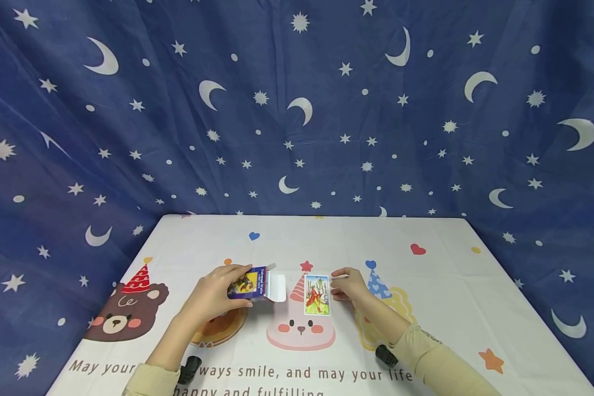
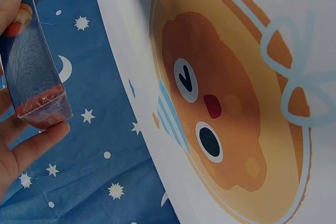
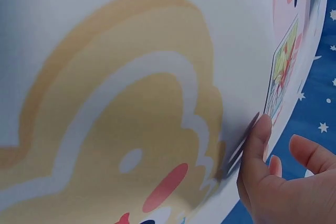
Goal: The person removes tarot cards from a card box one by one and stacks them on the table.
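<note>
A tarot card box (image 1: 257, 287), blue with a yellow picture, is gripped by my left hand (image 1: 210, 295) left of the table's middle. Its white end flap (image 1: 277, 288) stands out to the right. In the left wrist view, the thumb and fingers hold the box (image 2: 32, 69) by its sides; whether cards are inside is hidden. A tarot card (image 1: 317, 295) lies face up on the tablecloth, showing a red figure among staffs. Beside its right edge is my right hand (image 1: 348, 286). The right wrist view shows the fingers spread and a fingertip at the card's (image 3: 282, 69) edge.
The white tablecloth (image 1: 440, 308) carries printed animals, hearts and lettering. A blue curtain (image 1: 297, 121) with moons and stars hangs behind the table and along its sides. Small black objects (image 1: 190, 369) show at both wrists.
</note>
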Action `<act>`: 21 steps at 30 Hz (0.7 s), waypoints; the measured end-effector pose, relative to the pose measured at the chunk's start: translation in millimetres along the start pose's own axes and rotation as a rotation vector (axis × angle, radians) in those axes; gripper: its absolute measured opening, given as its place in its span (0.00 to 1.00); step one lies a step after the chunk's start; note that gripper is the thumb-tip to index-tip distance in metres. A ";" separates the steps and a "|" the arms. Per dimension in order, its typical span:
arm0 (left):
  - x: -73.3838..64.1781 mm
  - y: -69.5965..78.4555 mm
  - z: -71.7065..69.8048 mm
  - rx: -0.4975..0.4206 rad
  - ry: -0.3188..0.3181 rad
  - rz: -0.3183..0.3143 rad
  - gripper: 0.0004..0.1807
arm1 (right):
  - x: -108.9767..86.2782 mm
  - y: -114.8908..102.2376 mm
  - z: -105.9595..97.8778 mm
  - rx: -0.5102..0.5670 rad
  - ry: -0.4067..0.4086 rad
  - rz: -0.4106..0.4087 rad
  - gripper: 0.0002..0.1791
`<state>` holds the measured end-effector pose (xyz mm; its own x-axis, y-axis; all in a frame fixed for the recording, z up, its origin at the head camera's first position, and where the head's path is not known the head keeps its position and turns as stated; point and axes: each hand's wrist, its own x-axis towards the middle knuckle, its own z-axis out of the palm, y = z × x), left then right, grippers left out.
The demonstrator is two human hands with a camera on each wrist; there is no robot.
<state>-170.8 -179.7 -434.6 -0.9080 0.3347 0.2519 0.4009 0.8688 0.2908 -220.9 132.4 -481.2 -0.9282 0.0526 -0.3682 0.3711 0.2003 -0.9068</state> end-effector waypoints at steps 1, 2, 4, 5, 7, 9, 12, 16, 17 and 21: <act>0.1 0.2 0.1 -0.001 -0.002 0.000 0.43 | 0.1 0.1 -0.4 0.001 -0.003 0.000 0.16; 0.2 0.5 0.1 -0.003 -0.002 0.002 0.43 | 0.2 -0.1 -0.8 0.008 -0.004 0.004 0.16; 0.5 1.0 0.4 -0.008 -0.001 0.006 0.43 | 0.8 -0.1 -1.5 0.021 -0.004 0.013 0.17; 0.8 1.2 0.6 -0.009 0.000 0.010 0.43 | 1.1 -0.3 -1.8 0.028 -0.007 0.015 0.17; 1.2 1.8 1.3 -0.010 0.003 0.023 0.43 | 1.9 -0.9 -1.9 0.051 -0.012 0.020 0.17; 1.5 2.0 2.4 -0.008 0.012 0.036 0.43 | 2.7 -2.1 -1.5 0.074 -0.020 0.025 0.17; 3.0 3.2 4.4 -0.006 0.018 0.060 0.43 | 2.9 -4.7 -0.9 0.096 -0.031 0.023 0.15; 4.0 6.3 6.3 -0.015 0.019 0.074 0.44 | -0.4 -8.3 -0.3 0.104 -0.050 0.018 0.13; 4.0 7.0 6.6 -0.018 0.018 0.073 0.44 | -2.0 -9.5 -0.2 0.107 -0.062 0.012 0.12; 3.2 9.8 7.3 -0.021 0.012 0.057 0.43 | -9.4 -16.3 1.8 0.131 -0.107 -0.023 0.12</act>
<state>-170.6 -167.4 -437.7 -0.8822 0.3791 0.2793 0.4546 0.8405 0.2949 -218.1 126.9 -463.3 -0.9312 -0.0563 -0.3602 0.3561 0.0708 -0.9318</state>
